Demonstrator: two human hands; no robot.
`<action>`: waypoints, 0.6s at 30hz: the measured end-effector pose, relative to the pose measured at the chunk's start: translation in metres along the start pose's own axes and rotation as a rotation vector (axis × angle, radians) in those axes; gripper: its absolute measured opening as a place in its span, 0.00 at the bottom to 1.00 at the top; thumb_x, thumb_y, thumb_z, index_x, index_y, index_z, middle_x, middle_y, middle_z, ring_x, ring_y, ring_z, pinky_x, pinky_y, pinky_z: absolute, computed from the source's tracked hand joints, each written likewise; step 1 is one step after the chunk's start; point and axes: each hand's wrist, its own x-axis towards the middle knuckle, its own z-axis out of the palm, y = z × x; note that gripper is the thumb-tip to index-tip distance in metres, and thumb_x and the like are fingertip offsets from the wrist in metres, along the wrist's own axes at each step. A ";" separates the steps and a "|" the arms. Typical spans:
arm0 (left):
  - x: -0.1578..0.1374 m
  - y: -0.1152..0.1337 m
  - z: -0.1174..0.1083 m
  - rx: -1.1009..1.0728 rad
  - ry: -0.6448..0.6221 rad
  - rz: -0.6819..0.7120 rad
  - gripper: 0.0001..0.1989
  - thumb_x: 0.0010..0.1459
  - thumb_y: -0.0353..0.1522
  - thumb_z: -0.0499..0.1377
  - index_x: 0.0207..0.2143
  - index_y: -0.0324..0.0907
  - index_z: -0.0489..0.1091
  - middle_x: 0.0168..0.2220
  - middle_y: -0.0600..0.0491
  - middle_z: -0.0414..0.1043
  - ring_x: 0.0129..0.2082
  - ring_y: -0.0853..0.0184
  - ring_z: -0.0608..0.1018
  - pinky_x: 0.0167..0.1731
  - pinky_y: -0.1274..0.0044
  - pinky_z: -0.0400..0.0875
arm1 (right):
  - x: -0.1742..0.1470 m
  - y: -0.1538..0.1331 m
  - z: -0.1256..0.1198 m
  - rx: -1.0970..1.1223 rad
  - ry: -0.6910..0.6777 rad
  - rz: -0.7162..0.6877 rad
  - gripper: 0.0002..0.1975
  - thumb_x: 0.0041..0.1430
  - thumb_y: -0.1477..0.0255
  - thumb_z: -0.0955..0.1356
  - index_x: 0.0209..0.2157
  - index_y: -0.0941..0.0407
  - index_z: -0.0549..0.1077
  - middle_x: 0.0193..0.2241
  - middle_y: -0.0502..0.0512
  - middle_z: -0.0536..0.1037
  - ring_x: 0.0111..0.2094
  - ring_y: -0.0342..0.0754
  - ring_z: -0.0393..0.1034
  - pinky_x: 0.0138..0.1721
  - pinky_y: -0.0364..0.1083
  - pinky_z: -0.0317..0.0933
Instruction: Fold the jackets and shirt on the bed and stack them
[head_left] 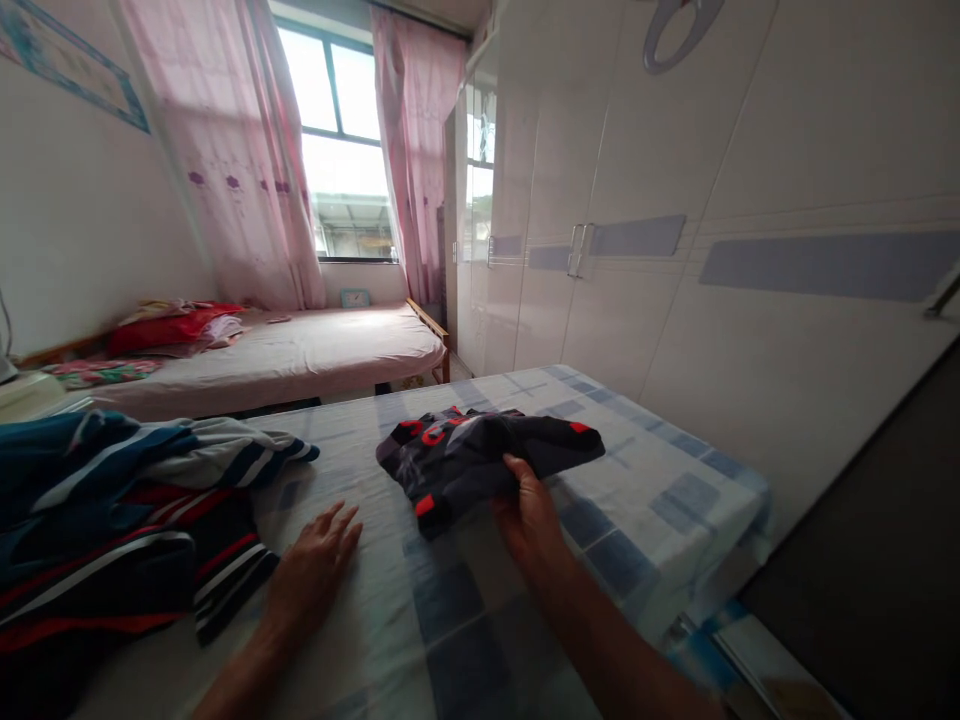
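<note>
A dark grey and black garment with red patches and red marks (465, 455) lies bunched on a bed covered with a blue and white checked sheet (675, 500). My right hand (529, 505) pinches its near edge, thumb on top and fingers mostly hidden beneath. I cannot make out what kind of garment it is. To its left, my left hand (319, 550) is open and holds nothing, fingers spread low over the sheet. Beside that hand is a heap of striped clothes (135, 520) in blue, grey, black, red and white.
Along the right runs a tall white wardrobe (637, 150) with lilac bands. Across the room, a second bed (322, 350) under the window holds red bedding (172, 325) and a small blue clock (355, 297). Pink curtains (225, 150) frame the window. A dark panel (885, 520) borders the lower right.
</note>
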 end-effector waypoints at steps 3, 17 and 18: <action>-0.003 -0.004 0.012 0.042 -0.047 0.039 0.22 0.61 0.38 0.45 0.50 0.39 0.70 0.55 0.44 0.67 0.55 0.57 0.69 0.52 0.64 0.66 | 0.029 -0.030 0.025 0.035 -0.059 -0.059 0.13 0.45 0.80 0.68 0.36 0.58 0.71 0.27 0.48 0.78 0.31 0.44 0.73 0.33 0.41 0.70; -0.003 -0.021 0.028 0.052 -0.066 0.079 0.24 0.59 0.41 0.44 0.49 0.44 0.72 0.54 0.48 0.68 0.54 0.60 0.70 0.53 0.66 0.66 | 0.182 -0.197 0.040 -0.417 -0.097 -0.451 0.04 0.51 0.78 0.63 0.30 0.56 0.68 0.27 0.48 0.76 0.33 0.41 0.72 0.35 0.42 0.69; -0.004 -0.022 0.029 0.042 -0.068 0.073 0.24 0.59 0.41 0.44 0.49 0.44 0.72 0.54 0.48 0.68 0.55 0.61 0.70 0.53 0.66 0.66 | 0.186 -0.199 0.015 -0.614 0.015 -0.505 0.04 0.50 0.76 0.63 0.30 0.56 0.68 0.27 0.49 0.76 0.33 0.43 0.72 0.34 0.43 0.69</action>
